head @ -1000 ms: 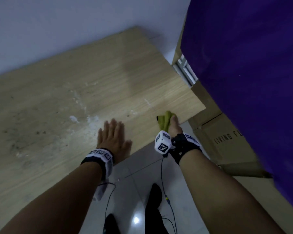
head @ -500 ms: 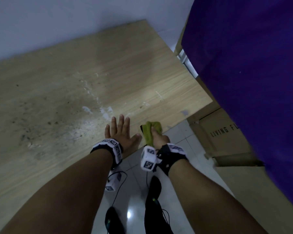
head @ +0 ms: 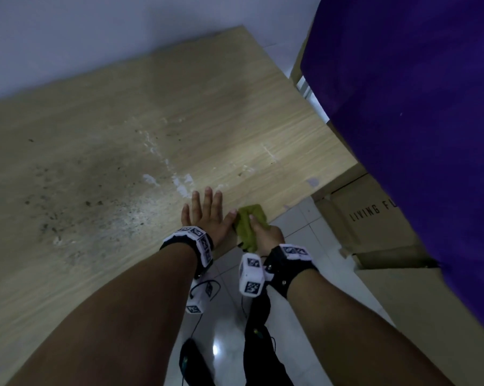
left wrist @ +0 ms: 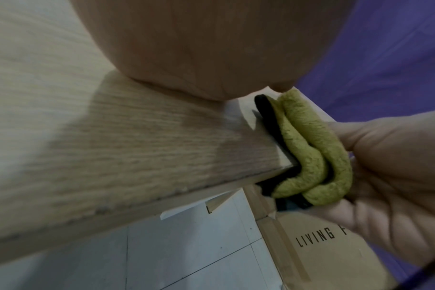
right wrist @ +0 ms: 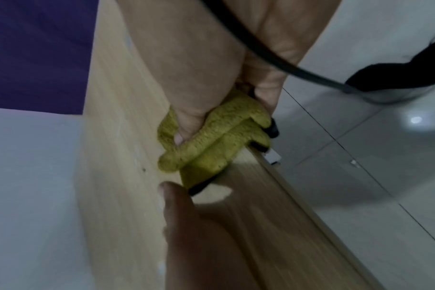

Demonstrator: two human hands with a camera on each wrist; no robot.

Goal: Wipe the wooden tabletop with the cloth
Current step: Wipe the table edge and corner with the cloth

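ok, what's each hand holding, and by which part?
Right hand grips the folded green cloth around its bunched folds at the tabletop edge. Left hand holds nothing, resting flat.

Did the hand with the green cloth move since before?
Yes. The right hand slid the cloth along the tabletop edge, away from its corner, toward the left hand.

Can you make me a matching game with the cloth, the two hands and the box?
Things:
1. cloth
2. left hand
3. right hand
4. cardboard box

States:
A. flat on the tabletop
B. standing on the floor
C. green, folded over the table edge
D. gripping the cloth

Pairs: 1-C, 2-A, 3-D, 4-B
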